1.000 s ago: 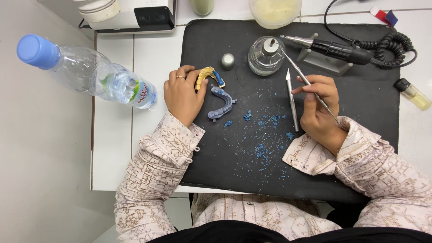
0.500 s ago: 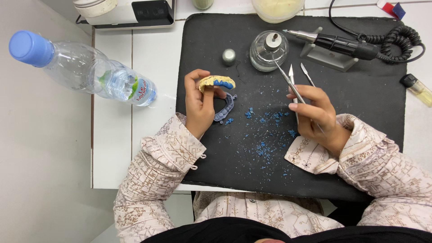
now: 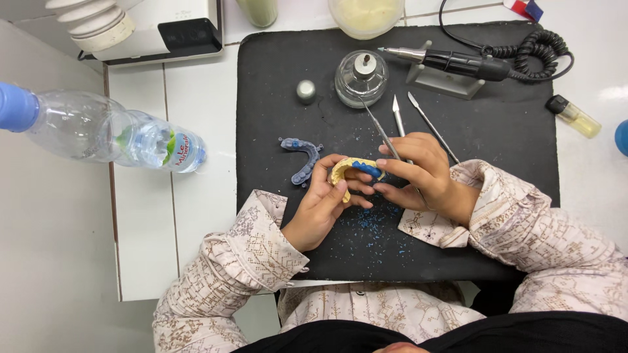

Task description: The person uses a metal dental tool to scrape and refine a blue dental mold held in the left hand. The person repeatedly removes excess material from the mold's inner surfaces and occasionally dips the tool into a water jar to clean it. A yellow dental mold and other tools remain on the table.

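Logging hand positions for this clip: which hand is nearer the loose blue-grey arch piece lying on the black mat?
Left. The left hand sits just right of the arch piece, nearly touching; the right hand is farther right.

Fingers of the left hand (image 3: 325,202) are covering part of the yellow dental cast (image 3: 350,171), and the water bottle (image 3: 98,134) is getting cropped at the left edge.

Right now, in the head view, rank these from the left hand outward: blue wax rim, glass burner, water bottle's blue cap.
1. blue wax rim: on the mat, just beyond the left hand.
2. glass burner: mat's far edge.
3. blue cap: far left, off the mat.
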